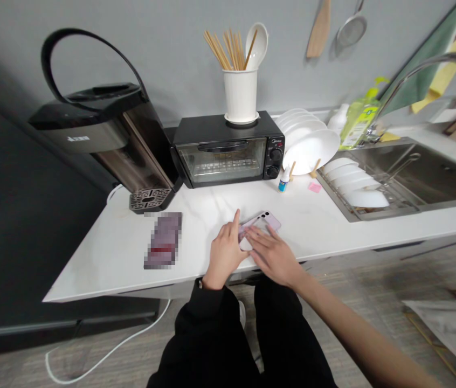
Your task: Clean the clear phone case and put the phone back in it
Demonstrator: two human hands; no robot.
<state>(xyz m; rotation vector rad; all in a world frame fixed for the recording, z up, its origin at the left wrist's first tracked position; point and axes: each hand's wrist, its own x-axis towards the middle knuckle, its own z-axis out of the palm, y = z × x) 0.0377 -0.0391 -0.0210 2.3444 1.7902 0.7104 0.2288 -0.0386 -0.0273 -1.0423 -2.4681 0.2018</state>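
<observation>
A pale purple phone [273, 220] lies face down on the white counter [195, 231], its camera lenses at the upper right end. My left hand [225, 247] rests at the phone's left end with thumb and fingers apart. Across the middle of the phone lies my right hand [271, 252], its fingers stretched flat over the back, on or beside a whitish piece too covered to make out. Behind the phone stands a small blue and white bottle [283, 180], with a pink slip [314, 187] to its right. A pixelated purplish object [163, 240] lies on the left.
At the back are a water dispenser [131, 145] and a toaster oven [228, 156] bearing a white cup [240, 94] of sticks. Racked plates [312, 151], a green soap bottle [359, 121] and a sink [442, 178] with bowls are on the right. The counter's front edge is close to my wrists.
</observation>
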